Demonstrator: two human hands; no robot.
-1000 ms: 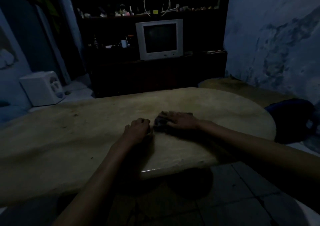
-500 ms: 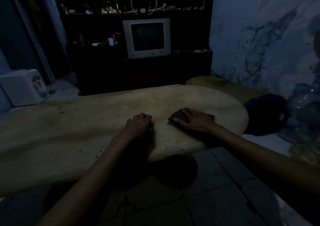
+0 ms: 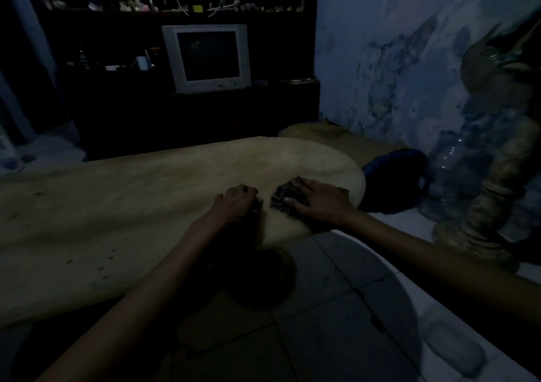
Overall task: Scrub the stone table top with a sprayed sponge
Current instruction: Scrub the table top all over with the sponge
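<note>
Pressing on the dark sponge, the right hand lies flat with straight fingers over it, near the rounded right end of the tabletop, in the middle right of the frame. The left hand rests just beside it as a curled fist; if it holds something, I cannot tell. The unscrubbed stone stretches mostly to the left of the sponge, so I judge the next stroke should go leftward, past the fist. The room is very dark.
</note>
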